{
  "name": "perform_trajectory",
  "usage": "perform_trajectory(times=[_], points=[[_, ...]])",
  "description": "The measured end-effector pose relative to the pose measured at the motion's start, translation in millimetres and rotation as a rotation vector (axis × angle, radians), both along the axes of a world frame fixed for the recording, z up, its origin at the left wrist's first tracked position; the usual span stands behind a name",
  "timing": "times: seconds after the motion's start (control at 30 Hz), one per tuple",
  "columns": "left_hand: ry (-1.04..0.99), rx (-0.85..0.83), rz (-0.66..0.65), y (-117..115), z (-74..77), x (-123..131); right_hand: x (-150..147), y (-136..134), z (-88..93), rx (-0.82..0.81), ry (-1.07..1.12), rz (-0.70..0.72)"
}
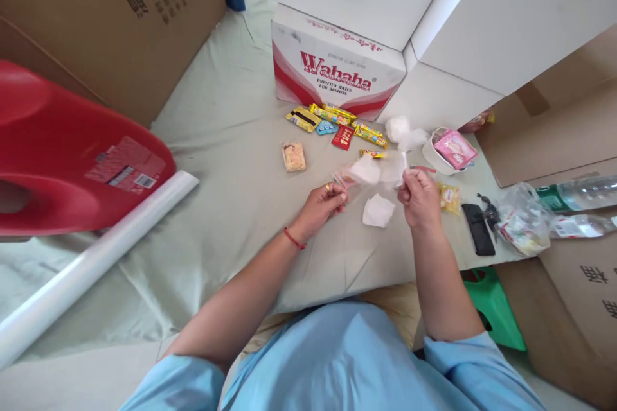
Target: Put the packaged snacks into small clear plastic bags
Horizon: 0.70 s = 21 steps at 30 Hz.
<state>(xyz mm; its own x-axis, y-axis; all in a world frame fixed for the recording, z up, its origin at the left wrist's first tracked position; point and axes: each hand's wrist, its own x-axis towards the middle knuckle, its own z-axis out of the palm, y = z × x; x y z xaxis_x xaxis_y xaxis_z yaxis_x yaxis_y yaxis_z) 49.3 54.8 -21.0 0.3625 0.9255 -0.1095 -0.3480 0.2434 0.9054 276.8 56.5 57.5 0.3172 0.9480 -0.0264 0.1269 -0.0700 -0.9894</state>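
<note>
My blue shirt (337,359) fills the bottom, and beyond it my 2 forearms reach over the pale cloth (231,160). My left hand (322,202) and right hand (420,196) each pinch an end of a small clear bag (383,170), held just above a white sachet (378,210). I judge it weightless, limp and slippery, best gripped at the edges. Its long axis runs left to right; I cannot tell which way its mouth points.

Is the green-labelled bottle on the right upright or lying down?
Lying down: the green-labelled bottle runs sideways, its long axis flat, beside the clear bag.
</note>
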Motion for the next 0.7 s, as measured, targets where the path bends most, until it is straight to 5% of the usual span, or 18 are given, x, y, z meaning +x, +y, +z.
perform_trajectory(times=[0.13,0.27,0.37,0.47,0.53,0.7], points=[[-0.113,-0.038,0.008,-3.1,0.1,2.4,-36.3,-34.5,-2.0,-0.079,0.406,0.064],[-0.205,-0.113,-0.095,-7.4,-1.6,6.3,-58.6,-52.6,-20.7,-0.16,0.419,0.164],[-0.232,-0.144,-0.042,-3.5,1.9,1.4,-56.1,-58.0,-33.2,-0.119,0.043,0.231],[-0.391,-0.189,0.23,10.3,7.5,-17.4,-36.3,-58.2,-42.0,-0.011,-0.541,0.157],[-0.515,-0.242,0.347,21.1,9.6,-34.4,-18.5,-55.9,-48.0,-0.101,-0.824,0.152],[-0.675,-0.299,0.363,36.0,6.8,-59.7,7.8,-45.4,-48.8,-0.305,-0.909,0.237]])
